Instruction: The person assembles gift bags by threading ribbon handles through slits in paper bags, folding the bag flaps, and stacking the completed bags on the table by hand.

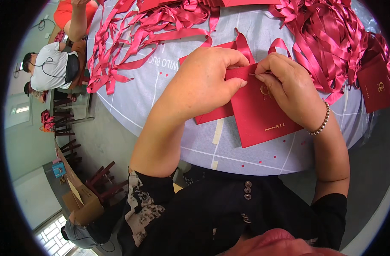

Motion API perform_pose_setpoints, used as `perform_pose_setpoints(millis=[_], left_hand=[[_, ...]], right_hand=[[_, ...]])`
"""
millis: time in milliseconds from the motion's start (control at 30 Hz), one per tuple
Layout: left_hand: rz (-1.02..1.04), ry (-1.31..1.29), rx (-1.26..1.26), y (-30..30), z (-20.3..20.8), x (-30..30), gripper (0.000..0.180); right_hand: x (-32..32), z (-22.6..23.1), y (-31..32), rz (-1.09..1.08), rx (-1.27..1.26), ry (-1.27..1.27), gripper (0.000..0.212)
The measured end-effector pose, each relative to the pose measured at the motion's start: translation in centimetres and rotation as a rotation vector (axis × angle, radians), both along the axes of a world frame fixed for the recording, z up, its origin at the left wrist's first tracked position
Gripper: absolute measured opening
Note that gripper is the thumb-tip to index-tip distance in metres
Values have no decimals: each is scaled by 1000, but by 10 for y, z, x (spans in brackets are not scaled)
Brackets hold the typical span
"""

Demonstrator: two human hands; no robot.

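pinching red paper gift bag near rim, left hand + right hand | could crease it by tugging too hard tbh

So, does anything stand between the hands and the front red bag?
Nothing visible does: the left hand and right hand are both at the upper edge of the front red bag. The ribbon pile at upper right lies beyond them.

Gold emblem is showing on red bag, just beside right fingers; small gold lettering is running below them. Capital letters are lying on tablecloth, left of left fingers. Second bag, right of right fingers, is bearing gold emblem.
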State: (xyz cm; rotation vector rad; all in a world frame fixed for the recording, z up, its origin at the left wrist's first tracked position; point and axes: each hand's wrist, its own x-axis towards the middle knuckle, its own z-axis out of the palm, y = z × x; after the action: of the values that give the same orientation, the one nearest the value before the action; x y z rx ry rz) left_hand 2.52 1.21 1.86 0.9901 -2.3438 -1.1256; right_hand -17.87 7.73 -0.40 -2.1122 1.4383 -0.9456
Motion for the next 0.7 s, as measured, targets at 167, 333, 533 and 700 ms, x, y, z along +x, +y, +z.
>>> perform_pose_setpoints(millis=[167, 333, 533, 700], left_hand=[[15, -44, 69, 0, 6, -1, 30], [19, -4, 65, 0, 1, -1, 29], [25, 11, -78, 6, -2, -5, 26], [18, 5, -118, 10, -3, -9, 23]], right_hand=[[1, 1, 1, -8, 54, -36, 6], [1, -2, 0, -1, -21, -12, 5], [6, 3, 3, -35, -69, 30, 4], [21, 3, 13, -116, -152, 156, 12]])
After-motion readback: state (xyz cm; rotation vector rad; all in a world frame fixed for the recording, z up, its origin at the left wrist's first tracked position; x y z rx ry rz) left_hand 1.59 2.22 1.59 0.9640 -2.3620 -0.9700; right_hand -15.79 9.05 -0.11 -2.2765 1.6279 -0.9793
